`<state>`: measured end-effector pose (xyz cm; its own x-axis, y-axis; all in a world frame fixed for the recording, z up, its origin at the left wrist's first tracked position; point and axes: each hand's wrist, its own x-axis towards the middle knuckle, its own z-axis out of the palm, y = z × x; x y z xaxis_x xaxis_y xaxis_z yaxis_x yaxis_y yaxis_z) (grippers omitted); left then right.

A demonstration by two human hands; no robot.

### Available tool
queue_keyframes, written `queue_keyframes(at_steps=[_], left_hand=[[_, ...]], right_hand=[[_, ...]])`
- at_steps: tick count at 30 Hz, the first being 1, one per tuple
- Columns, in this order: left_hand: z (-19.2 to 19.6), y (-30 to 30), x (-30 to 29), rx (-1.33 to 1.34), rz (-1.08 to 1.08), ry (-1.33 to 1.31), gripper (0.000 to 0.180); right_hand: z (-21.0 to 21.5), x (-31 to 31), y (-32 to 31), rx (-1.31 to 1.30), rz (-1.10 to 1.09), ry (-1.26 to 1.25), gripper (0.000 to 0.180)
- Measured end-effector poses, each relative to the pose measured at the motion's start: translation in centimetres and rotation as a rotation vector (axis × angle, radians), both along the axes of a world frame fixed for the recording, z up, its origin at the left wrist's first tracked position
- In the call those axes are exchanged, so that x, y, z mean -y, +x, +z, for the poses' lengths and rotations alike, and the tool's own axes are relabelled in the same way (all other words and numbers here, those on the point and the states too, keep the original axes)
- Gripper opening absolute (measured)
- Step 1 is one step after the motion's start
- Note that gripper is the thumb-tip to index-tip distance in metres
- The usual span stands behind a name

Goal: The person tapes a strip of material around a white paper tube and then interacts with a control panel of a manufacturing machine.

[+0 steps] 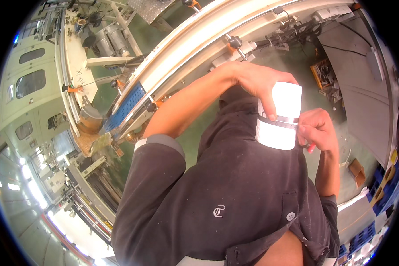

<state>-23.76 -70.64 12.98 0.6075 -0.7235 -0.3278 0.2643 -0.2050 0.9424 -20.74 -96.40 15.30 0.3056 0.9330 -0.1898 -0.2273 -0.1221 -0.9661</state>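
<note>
Toward two o'clock from the middle of my view, an orange crate [315,74] on the floor held a jumble of dark pieces; past three o'clock sat a small brown cardboard box [357,173], its contents hidden from me, and around four lay blue crates [363,236], too blurred to read inside. The white piece [284,99] was between two and three o'clock, in front of my dark shirt [226,177]. My left hand [262,88] clasped it, thumb across the front; my right hand [318,129] was curled narrow around a red object [311,148], beside the end of a thin grey band [279,123] crossing the white piece. Green floor [348,148] ran between my right hand and the grey panel [357,66] near two. A pale machine bed [181,46] stretched from one o'clock down toward nine, its metal-railed edge beyond my left forearm, with a blue perforated panel [127,105] by its lower end.
</note>
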Motion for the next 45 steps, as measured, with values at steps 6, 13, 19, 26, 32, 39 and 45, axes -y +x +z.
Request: queue_keyframes(at_steps=[6,13,19,26,32,39,45], left_hand=[[0.0,-0.1,0.1,-0.012,0.009,0.006,0.095],[0.5,-0.1,0.2,-0.005,0.006,0.023,0.095],[0.3,-0.4,0.3,0.006,0.009,0.032,0.095],[0.3,-0.5,0.3,0.031,-0.017,0.056,0.096],[0.3,-0.8,0.2,-0.002,-0.008,0.023,0.096],[0.1,-0.7,0.3,0.005,-0.006,0.018,0.096],[-0.6,-0.2,0.4,0.0,-0.011,-0.023,0.099]], right_hand=[[-0.5,0.3,-0.4,0.048,-0.032,0.036,0.034],[-0.4,0.4,-0.5,0.05,-0.044,0.005,0.033],[-0.9,0.5,-0.9,0.019,-0.073,0.049,0.032],[-1.2,0.5,-1.5,-0.011,-0.106,0.09,0.032],[-1.4,0.4,-2.0,-0.039,-0.134,0.1,0.033],[-1.5,0.5,-2.1,-0.029,-0.152,0.131,0.034],[-1.7,0.6,-1.5,-0.002,-0.141,0.086,0.035]])
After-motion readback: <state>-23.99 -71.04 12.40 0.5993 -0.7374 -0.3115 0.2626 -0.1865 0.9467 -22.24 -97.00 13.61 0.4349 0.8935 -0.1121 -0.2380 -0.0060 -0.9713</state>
